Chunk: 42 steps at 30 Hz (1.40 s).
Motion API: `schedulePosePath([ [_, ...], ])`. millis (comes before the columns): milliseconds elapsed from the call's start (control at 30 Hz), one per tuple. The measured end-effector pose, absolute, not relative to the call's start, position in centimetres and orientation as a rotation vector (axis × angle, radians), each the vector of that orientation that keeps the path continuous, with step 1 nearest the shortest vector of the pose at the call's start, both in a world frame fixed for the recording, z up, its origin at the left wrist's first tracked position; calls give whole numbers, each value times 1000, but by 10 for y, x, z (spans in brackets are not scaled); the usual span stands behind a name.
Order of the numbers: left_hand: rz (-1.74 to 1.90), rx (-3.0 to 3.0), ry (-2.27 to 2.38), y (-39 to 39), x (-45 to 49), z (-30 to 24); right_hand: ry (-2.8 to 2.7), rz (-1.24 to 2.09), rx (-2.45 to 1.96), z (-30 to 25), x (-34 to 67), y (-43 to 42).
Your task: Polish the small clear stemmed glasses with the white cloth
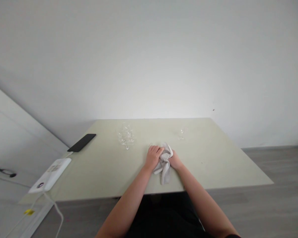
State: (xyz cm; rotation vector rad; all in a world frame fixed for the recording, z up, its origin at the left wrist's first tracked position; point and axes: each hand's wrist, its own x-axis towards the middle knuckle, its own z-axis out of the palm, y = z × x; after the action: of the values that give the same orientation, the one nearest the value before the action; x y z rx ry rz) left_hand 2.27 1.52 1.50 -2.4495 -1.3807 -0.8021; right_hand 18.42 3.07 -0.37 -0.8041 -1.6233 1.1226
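Close to the table's front edge, a light grey cloth is bunched between both hands, with one end hanging down toward me. My left hand is closed on its left side, fingers curled over. On the other side my right hand grips the cloth, its fingers mostly hidden behind the folds. Whether something sits inside the cloth, I cannot tell. Farther left stands a cluster of several small clear stemmed glasses. A single clear glass stands apart, beyond my right hand.
The pale table meets a white wall at the back. On its left edge lie a black flat device and a white box with cables hanging off. A white cabinet with a dark handle is at far left.
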Motion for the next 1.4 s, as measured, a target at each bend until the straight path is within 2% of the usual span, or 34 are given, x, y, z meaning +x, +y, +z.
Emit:
schedulePosePath([
  [733, -804, -2472, -1392, 16, 24, 13, -1693, 1018, -864, -1, 187, 31],
  [967, -1261, -2287, -1643, 21, 24, 11, -1493, 1098, -803, 8, 182, 28],
  [1067, -1430, -2305, -1628, 22, 25, 11, -1404, 1021, -892, 2, 185, 30],
  [1167, -1773, -2225, -1705, 22, 25, 8, -1286, 905, -1036, -4, 188, 33],
  [1300, -2157, -2219, -1687, 21, 25, 6, -1546, 877, -968, -6, 183, 29],
  [1400, -2110, -2461, -1463, 18, 30, 8, -1779, 809, -809, -5, 174, 23],
])
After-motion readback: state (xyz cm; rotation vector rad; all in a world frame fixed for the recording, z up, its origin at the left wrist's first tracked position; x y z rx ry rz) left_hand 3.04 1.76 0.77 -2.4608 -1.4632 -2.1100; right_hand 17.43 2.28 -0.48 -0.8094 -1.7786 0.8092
